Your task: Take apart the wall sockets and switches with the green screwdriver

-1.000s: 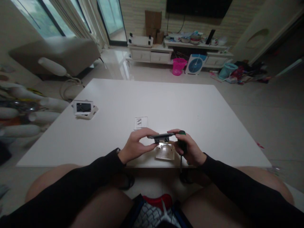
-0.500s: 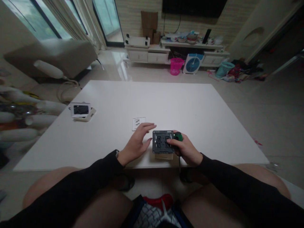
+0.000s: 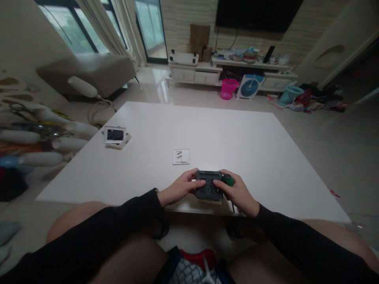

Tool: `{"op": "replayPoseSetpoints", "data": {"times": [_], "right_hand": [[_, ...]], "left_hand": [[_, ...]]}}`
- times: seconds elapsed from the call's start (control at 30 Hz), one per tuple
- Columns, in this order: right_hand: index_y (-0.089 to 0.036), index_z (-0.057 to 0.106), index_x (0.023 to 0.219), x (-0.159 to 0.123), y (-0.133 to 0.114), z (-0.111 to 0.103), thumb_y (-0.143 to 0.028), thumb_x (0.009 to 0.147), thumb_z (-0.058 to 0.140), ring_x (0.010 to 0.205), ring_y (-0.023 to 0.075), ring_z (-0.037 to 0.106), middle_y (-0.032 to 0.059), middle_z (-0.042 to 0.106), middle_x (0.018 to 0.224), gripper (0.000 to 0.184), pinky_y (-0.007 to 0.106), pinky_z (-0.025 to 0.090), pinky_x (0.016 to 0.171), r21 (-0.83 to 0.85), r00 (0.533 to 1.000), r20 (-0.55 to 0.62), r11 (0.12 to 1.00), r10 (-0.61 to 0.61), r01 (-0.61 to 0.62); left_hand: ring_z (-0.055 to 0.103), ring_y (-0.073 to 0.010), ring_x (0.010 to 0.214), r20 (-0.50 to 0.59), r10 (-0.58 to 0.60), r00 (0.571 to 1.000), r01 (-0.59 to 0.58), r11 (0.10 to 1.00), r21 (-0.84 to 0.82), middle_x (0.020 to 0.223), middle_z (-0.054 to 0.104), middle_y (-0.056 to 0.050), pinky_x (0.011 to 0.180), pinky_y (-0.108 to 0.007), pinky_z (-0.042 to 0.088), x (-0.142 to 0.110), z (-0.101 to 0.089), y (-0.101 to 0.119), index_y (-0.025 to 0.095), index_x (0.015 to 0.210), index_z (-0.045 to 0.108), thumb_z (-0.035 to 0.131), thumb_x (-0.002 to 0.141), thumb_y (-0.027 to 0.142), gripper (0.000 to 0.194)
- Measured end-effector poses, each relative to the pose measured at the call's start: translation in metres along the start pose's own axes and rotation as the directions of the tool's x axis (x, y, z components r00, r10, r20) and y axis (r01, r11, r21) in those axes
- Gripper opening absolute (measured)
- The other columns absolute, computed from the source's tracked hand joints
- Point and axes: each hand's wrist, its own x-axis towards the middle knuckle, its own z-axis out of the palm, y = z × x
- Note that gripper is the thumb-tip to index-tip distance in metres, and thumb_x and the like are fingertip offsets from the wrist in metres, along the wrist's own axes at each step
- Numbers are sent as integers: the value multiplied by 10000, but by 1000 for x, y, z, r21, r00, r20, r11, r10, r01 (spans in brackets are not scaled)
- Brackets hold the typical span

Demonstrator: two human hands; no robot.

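Between both hands is a dark grey socket module (image 3: 209, 189), a square plate with slots on its face, near the table's front edge. My left hand (image 3: 185, 185) grips its left side, thumb on the face. My right hand (image 3: 237, 191) closes on the right side, thumb also on the face, while keeping a screwdriver (image 3: 227, 180) with a green and black handle; its shaft points down toward me. A pale part shows under the module. Beyond my left hand a white faceplate (image 3: 185, 156) lies flat, with small dark screws (image 3: 179, 154) on it.
The white table (image 3: 237, 138) spans the space before me. At its left edge a white frame with a dark middle (image 3: 115, 135) rests on a pale box piece. On the floor beyond stand a pink basket (image 3: 228, 89) and a blue fan (image 3: 250, 86).
My left hand, open beside the module before, has come onto its left side and now grips it. The view has shifted, so the table sits slightly farther right and lower.
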Motion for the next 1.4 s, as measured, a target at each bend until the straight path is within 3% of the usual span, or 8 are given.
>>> {"op": "replayPoseSetpoints", "data": {"times": [0.13, 0.23, 0.47, 0.87, 1.0, 1.13, 1.27, 1.4], "right_hand": [[-190, 701, 830, 0, 3, 0, -398, 770, 771, 744, 173, 592, 1, 682, 778, 228, 306, 470, 716, -59, 999, 28, 998, -20, 21], [-190, 701, 816, -1, 2, 1, -385, 781, 750, 729, 172, 591, 1, 688, 766, 204, 302, 466, 696, -94, 998, 44, 995, -38, 42], [-186, 716, 808, -3, 1, 1, -390, 788, 726, 706, 171, 588, 5, 688, 746, 205, 295, 458, 662, -147, 999, 36, 988, -40, 45], [-187, 703, 798, -3, 2, 3, -384, 782, 732, 695, 173, 597, 8, 694, 737, 200, 292, 471, 651, -127, 998, 46, 991, -32, 38], [-192, 694, 769, -2, -4, 0, -412, 790, 746, 680, 176, 585, 6, 679, 715, 227, 302, 470, 645, -119, 998, 52, 992, -41, 47], [-196, 719, 832, 7, -16, -19, -442, 789, 763, 717, 196, 607, 21, 710, 770, 253, 327, 487, 681, -176, 986, -84, 976, -142, 126], [-196, 708, 899, 19, -20, -43, -462, 794, 754, 773, 213, 627, 38, 720, 843, 290, 351, 492, 726, -325, 963, -162, 933, -216, 154], [-213, 650, 920, 20, -11, -46, -445, 813, 721, 740, 201, 619, 17, 699, 812, 265, 337, 473, 697, -466, 989, -71, 881, -126, 79]], "left_hand": [[614, -146, 749, 28, -25, 999, 24, 999, 22, 838, 588, 8, 663, -267, 501, -2, -2, 0, 174, 919, 546, 833, 804, 583, 513], [614, -151, 776, 66, -28, 997, 24, 998, 52, 879, 603, 0, 681, -269, 491, -4, -1, 1, 182, 1018, 567, 816, 814, 611, 536], [558, -155, 797, 93, 48, 995, -66, 978, 197, 869, 576, -1, 720, -279, 447, -1, 0, 0, 160, 988, 615, 782, 821, 657, 551], [513, -153, 809, 144, 110, 983, -155, 920, 359, 877, 549, 9, 732, -280, 420, -4, -2, 2, 166, 1014, 602, 678, 940, 584, 431], [574, -163, 822, 107, 100, 989, -126, 953, 274, 908, 583, -6, 727, -281, 458, -4, 0, 4, 178, 1059, 600, 706, 915, 592, 451], [678, -186, 856, 53, 115, 992, -122, 980, 154, 1118, 603, -59, 746, -329, 553, 0, -4, 6, 215, 1225, 539, 685, 917, 588, 506], [687, -195, 903, -101, 199, 975, -152, 924, 351, 1161, 610, -81, 801, -353, 555, 5, -14, 6, 204, 1171, 565, 717, 878, 426, 398], [644, -263, 1081, -69, 254, 965, -164, 783, 600, 1224, 614, -109, 905, -420, 552, 4, -17, 2, 208, 1152, 579, 741, 796, 289, 399]]}}
